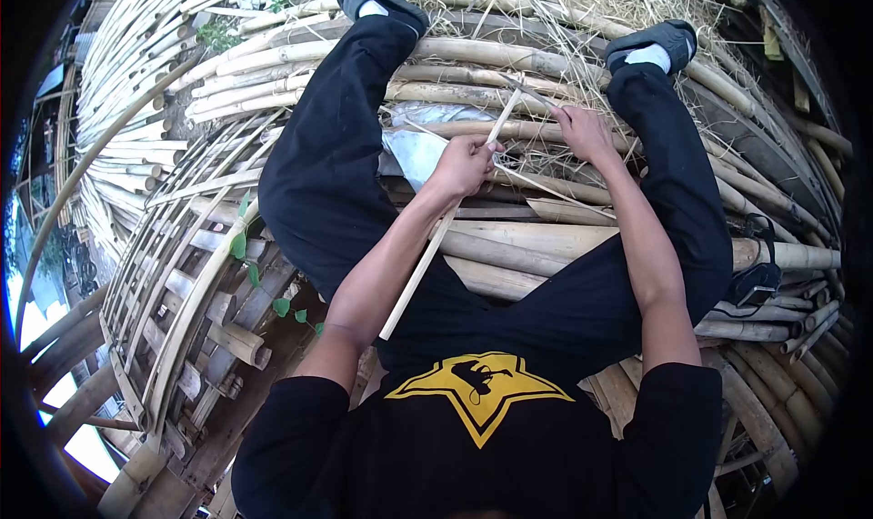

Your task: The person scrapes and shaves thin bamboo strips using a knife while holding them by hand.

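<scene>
My left hand (466,164) is closed around a pale bamboo strip (416,278), which runs from above my lap up past my fist at a slant. To the right, my right hand (584,134) is wrapped round the handle end of a knife (532,94). The knife's thin blade points up and left, close to the strip's upper end; whether they touch I cannot tell. Thin slivers of bamboo (559,194) stretch from beside my left hand toward the right. A pale plastic sheet (416,154) lies just left of that hand.
Bamboo poles (500,246) lie beneath and between my legs. Dry straw (555,46) covers the poles near my feet. A woven bamboo frame (195,246) stands at the left, with a green vine (239,244) on it. At the right is a black strapped object (757,284).
</scene>
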A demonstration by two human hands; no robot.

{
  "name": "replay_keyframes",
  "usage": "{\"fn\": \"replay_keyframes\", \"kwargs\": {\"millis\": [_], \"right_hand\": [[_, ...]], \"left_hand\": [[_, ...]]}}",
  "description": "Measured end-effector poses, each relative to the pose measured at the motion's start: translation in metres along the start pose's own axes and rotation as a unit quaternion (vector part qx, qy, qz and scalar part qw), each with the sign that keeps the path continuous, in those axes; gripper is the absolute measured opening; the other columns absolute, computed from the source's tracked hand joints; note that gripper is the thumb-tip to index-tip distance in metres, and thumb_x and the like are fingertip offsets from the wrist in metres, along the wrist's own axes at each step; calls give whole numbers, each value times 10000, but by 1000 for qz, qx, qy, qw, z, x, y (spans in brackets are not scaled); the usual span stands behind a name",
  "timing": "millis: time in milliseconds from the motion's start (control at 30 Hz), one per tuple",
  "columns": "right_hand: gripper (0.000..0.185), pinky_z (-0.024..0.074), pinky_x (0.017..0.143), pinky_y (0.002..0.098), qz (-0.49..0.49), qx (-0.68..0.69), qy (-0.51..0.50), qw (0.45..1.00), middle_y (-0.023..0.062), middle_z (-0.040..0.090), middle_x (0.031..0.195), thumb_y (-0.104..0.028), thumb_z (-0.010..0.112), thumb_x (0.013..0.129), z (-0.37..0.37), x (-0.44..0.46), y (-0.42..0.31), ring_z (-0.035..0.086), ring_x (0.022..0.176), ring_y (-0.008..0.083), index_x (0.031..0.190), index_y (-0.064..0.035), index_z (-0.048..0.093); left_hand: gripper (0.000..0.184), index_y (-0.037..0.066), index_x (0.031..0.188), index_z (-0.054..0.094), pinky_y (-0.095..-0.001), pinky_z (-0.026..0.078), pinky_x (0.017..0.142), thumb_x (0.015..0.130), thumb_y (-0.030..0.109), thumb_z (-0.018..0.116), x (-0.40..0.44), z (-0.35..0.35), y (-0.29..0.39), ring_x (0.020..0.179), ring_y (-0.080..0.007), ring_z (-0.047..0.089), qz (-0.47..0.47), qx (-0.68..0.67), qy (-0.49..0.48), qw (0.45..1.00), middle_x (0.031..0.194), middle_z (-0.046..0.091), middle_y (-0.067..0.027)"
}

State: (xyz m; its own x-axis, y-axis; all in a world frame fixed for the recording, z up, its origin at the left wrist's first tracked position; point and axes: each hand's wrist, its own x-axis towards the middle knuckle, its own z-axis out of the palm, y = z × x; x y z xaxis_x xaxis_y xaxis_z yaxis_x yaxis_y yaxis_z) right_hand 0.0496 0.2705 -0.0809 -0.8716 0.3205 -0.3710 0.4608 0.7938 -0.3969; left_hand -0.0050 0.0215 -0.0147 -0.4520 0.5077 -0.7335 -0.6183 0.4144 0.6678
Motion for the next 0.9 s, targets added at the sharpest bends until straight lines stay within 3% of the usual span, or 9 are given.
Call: {"fn": "replay_keyframes", "kwargs": {"millis": [100,233,367,433,500,700,767,867,900], "right_hand": [[562,448,847,528,107,-2,24,994,284,630,951,-457,347,961,12,24,61,592,933,451,951,8,662],[543,437,753,509,70,57,96,991,272,616,875,-458,354,977,-24,18,24,576,872,456,919,10,624],[501,418,662,453,-124,129,-15,984,250,561,714,-438,414,972,-15,4,-32,531,709,444,872,23,583],[469,418,654,456,-136,126,-90,978,241,557,705,-418,432,968,-14,-10,-60,541,702,426,873,18,578],[466,429,670,476,-157,133,-92,974,235,584,724,-417,427,963,2,-22,-71,557,716,428,843,0,597],[405,433,638,486,-181,105,-89,974,196,585,689,-383,429,964,8,-27,-64,565,676,411,824,-42,595],[427,457,668,509,-167,60,-36,983,222,616,716,-410,432,954,7,-26,-58,590,723,436,830,-54,631],[471,447,720,525,-23,5,8,1000,243,621,778,-406,376,972,6,5,5,591,808,437,841,-28,624],[510,450,765,529,34,-40,-24,998,254,633,844,-429,352,973,-4,12,32,597,854,438,867,-24,642]], "left_hand": [[237,4,1125,548,-206,190,362,1005,181,446,-20,-8,3,423,-14,267,-14,-19,-18,1000,595,364,65],[253,3,1162,533,-206,189,362,1002,180,449,-14,-20,4,414,-16,267,-12,-43,5,999,596,373,63],[232,-9,1101,578,-222,207,344,990,161,466,11,-16,-3,398,-21,296,68,76,51,993,579,427,53],[219,-12,1043,613,-221,236,374,979,152,482,14,-19,-7,428,-21,322,83,100,72,989,573,447,48],[220,-19,998,634,-225,297,428,969,152,499,18,-23,-12,467,-43,370,158,173,104,967,583,479,34],[223,-32,982,645,-264,378,507,958,138,503,11,-15,-12,532,-74,429,194,314,161,915,585,508,-15],[222,-28,994,644,-269,373,503,958,137,500,6,-15,-5,528,-75,419,185,303,153,922,580,497,-18],[226,-20,1009,643,-274,356,489,961,143,496,-15,-8,-13,514,-78,398,175,271,129,938,571,478,-13],[229,-17,1012,644,-273,343,479,964,150,494,-20,-9,-14,505,-79,387,177,248,114,946,569,471,-4]]}}
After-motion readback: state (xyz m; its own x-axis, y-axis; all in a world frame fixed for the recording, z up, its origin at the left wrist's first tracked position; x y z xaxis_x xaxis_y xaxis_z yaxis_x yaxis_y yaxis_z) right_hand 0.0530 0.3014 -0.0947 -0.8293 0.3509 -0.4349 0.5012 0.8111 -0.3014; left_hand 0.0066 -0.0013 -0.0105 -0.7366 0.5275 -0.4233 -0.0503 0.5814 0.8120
